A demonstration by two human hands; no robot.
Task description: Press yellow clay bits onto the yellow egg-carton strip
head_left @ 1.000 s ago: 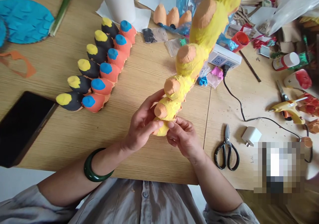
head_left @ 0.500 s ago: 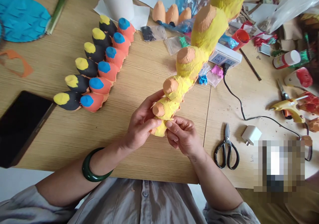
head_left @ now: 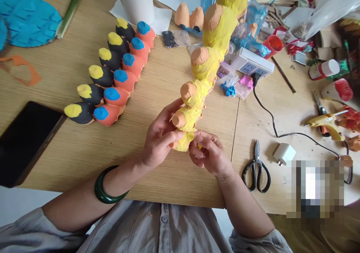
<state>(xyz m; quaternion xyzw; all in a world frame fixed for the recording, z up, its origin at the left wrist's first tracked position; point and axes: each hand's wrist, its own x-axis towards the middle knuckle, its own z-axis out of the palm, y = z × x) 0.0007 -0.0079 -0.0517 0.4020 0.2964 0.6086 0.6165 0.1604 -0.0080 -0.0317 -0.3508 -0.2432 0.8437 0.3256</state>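
On the wooden table (head_left: 163, 73), a blue oval piece with a ridged surface (head_left: 32, 22) is seen at the far left, above an orange scrap (head_left: 35, 75); a dark phone (head_left: 30, 142) is laid flat below them. To their right, a double row of egg-carton cups (head_left: 105, 77) is set out slantwise, the black cups tipped with yellow and the orange cups with blue. A white cylinder (head_left: 136, 3) is placed beyond the upper end of this row. A dark green bangle (head_left: 98, 187) is worn on the left forearm. By the left hand (head_left: 159, 138), the lower end of a yellow-coated strip of cups (head_left: 212, 63) is grasped, the thumb being laid on the lowest cup. The strip is extended from mid-table to the upper edge of the view, its cup tips showing orange. A small yellow dab (head_left: 190, 136) is borne on the lowest cup. By the right hand (head_left: 210, 148), just beside it, a yellow bit (head_left: 199, 146) is pinched in curled fingers; whether the strip is touched cannot be told. Farther right, a white power strip (head_left: 239, 61), black-handled scissors (head_left: 257, 157), a white adapter (head_left: 284, 153) and a yellow glue gun (head_left: 326, 122) are found.
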